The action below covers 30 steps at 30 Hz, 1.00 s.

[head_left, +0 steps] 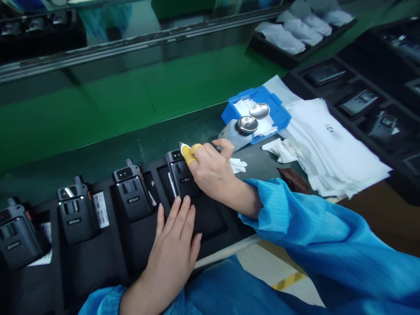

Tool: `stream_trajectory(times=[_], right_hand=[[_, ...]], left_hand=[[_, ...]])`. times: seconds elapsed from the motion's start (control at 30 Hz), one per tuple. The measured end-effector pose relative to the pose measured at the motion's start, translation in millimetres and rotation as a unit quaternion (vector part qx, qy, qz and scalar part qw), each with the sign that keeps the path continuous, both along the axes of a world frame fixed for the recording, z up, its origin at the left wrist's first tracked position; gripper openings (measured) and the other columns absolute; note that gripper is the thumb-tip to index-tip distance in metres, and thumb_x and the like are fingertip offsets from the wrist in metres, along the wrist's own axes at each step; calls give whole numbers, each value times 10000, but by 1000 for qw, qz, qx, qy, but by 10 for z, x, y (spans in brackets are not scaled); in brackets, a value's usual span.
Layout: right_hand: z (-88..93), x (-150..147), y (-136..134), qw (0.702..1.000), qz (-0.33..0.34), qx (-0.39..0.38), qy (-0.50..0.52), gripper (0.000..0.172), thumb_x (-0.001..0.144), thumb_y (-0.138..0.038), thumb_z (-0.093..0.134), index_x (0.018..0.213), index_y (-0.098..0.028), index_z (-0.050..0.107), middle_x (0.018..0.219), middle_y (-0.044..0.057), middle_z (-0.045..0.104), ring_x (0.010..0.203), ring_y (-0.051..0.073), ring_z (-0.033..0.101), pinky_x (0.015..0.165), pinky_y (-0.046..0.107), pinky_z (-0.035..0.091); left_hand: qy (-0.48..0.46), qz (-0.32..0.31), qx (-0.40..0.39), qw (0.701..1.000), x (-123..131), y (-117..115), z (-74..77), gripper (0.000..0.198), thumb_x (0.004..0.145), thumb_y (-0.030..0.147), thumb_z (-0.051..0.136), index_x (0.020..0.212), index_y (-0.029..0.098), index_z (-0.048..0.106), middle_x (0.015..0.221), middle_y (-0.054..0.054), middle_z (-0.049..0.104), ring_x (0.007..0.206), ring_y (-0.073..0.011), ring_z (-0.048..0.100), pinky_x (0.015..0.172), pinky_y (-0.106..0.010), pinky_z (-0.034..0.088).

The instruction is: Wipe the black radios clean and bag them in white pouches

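Observation:
A black handheld radio (184,178) marked "Riton" lies in a compartment of the black foam tray (95,273). My right hand (211,168), with yellow finger cots on two fingers, pinches a small white wipe (185,148) against the radio's top end, beside its short antenna. My left hand (173,245) is spread flat, its fingertips at the radio's lower edge. Left of it, more radios of the same kind rest in the tray: one (131,192) close by, another (77,214) beside a barcode label (101,210), and one (21,236) at the far left.
A pump bottle (238,133) with its metal lid raised stands against a blue bin (278,109) of white wipes. Crumpled wipes (281,149) and a stack of white bags (331,144) lie to the right. Further black trays (357,78) hold devices. Behind runs a green conveyor belt (157,94).

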State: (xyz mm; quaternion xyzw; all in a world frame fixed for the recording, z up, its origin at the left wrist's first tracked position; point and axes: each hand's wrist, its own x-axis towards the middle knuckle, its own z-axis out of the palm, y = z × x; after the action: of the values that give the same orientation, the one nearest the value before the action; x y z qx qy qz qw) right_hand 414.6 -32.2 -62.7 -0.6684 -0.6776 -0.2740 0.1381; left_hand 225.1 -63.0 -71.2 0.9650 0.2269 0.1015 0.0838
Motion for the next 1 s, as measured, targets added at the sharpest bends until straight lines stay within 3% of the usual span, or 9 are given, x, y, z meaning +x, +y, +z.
stream_trajectory(times=[0.27,0.43,0.57,0.83,1.0], right_hand=[[-9,226,-344,998,-64,-7,8,346,898,-104,362,681,-194,615,752,23,565,727,158,442,842,384,218],[26,-19,-477,999,14,7,47,304,883,-105,432,656,-194,613,762,11,582,753,138,455,883,376,207],[-6,-244,-442,998,55,-6,10,269,857,-113,485,640,-210,612,749,-7,598,760,136,438,913,375,204],[-22,-219,-472,1000,24,12,-6,317,827,-47,454,560,-193,545,656,-2,529,730,147,397,888,361,209],[-56,-287,-424,997,65,31,12,322,837,-75,445,552,-193,537,677,6,534,744,150,398,893,370,212]], left_hand=[[-4,0,-17,1000,0,-1,0,428,907,193,415,1317,76,459,1433,-176,441,1360,-307,370,1095,-590,303],[0,0,-18,1000,3,-5,12,419,914,208,413,1306,67,465,1437,-176,436,1355,-323,374,1081,-600,316],[-9,0,-30,1000,7,-2,2,434,922,224,396,1317,52,451,1383,-190,500,1354,-320,375,1091,-610,286],[-14,1,-20,1000,17,0,15,419,930,230,389,1302,52,461,1409,-174,476,1333,-326,406,1078,-593,321],[-27,2,-16,1000,21,9,7,414,927,234,394,1287,44,470,1344,-192,540,1322,-331,420,1077,-597,318]])
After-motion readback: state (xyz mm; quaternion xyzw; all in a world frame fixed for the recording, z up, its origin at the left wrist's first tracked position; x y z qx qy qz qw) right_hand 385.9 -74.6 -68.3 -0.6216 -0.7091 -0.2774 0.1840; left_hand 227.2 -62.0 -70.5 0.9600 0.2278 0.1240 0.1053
